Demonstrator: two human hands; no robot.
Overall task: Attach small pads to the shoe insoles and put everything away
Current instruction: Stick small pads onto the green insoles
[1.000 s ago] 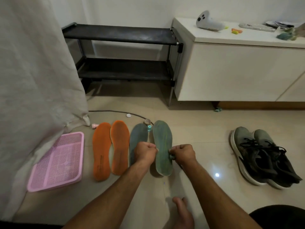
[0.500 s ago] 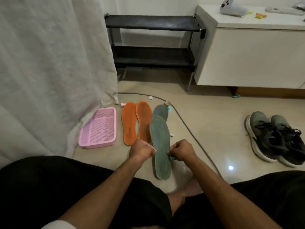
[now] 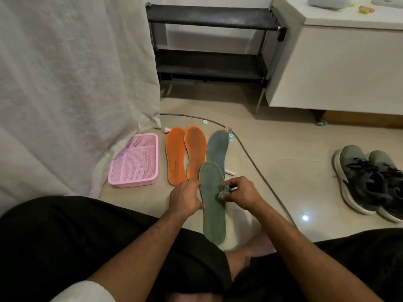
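4 insoles (image 3: 196,153), 2 shoes (image 3: 368,182), 1 basket (image 3: 133,164)

Bare floor (image 3: 305,171) btwn cable (image 3: 257,168) & shoes (image 3: 370,182); left blocked by insoles (image 3: 185,155), tray (image 3: 134,163).

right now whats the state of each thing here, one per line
near green insole: pulled toward the person, left hand gripping its edge
teal pad: pinched in right hand, over the insole
far green insole: flat on floor
orange insoles: flat, side by side
pink basket: upright on floor
shoes: paired on floor
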